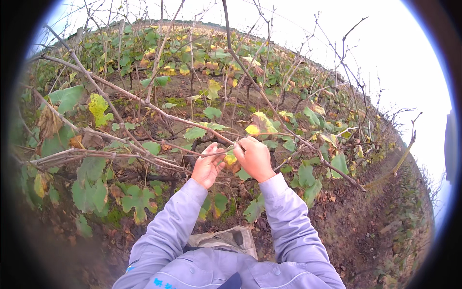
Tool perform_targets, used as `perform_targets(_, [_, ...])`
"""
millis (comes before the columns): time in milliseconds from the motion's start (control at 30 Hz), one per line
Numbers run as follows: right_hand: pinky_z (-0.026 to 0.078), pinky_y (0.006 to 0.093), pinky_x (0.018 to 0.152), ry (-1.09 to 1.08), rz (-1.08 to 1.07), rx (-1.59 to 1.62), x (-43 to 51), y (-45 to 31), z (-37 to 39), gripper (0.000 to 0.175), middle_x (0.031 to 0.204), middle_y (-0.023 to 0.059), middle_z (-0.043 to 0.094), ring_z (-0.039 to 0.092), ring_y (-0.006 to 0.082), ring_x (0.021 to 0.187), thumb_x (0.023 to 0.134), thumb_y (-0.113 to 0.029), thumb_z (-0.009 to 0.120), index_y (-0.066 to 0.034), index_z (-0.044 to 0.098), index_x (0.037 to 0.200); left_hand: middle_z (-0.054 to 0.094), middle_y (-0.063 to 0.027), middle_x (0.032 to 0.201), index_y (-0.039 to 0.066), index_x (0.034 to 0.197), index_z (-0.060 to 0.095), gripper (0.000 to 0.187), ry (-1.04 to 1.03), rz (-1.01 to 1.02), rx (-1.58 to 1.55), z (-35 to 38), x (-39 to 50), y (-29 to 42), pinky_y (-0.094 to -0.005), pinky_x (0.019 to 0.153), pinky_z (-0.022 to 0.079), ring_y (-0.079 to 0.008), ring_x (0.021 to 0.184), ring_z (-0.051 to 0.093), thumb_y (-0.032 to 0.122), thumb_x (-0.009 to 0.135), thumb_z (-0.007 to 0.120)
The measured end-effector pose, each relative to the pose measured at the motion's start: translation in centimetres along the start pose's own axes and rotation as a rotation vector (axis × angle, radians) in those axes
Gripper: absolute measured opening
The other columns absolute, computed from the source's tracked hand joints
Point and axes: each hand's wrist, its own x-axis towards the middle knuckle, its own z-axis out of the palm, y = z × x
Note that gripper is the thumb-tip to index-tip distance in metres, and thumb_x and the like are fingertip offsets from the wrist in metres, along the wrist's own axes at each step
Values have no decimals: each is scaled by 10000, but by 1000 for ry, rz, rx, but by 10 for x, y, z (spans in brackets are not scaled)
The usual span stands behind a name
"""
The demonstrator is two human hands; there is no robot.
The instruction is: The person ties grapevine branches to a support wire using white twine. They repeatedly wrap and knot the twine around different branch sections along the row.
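Before me, a woody grapevine cane [173, 117] slants down from the upper left to my right hand [254, 158]. That hand is curled tight, its thumb and fingers pinched where the cane meets a thin shoot [173, 143]; whatever lies inside the grip is hidden. My left hand [208, 167] is turned palm up just to the left, its fingers loosely curled about the thin shoot. A trellis wire [164, 155] runs level behind the hands. A yellow-and-brown vine leaf [231, 159] shows between them.
A bundle of dry canes [75, 155] lies along the wire at left. Another long cane [263, 95] crosses above my right hand, and a bare cane [400, 164] juts out at right. A cloth bag [247, 240] hangs at my waist. More vine rows [202, 47] stand beyond.
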Motion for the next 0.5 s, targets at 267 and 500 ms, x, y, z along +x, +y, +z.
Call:
perform_targets(267, [557,497,700,-324,-265,-42,39,-5,15,213,848,151,687,696,384,784,946,-273,659,-76,716,887,700,-8,1213,120,1404,532,455,-333,-38,-97,-7,25,12,-307,836,629,-138,1056,711,161,994,725])
perform_targets(500, [561,505,734,-367,-161,-19,43,-1,22,241,864,180,724,707,397,819,960,-290,651,-73,755,972,716,-4,1140,90,1365,576,405,-307,-36,-4,-7,37,10,-254,784,628,-116,979,724,113,985,715])
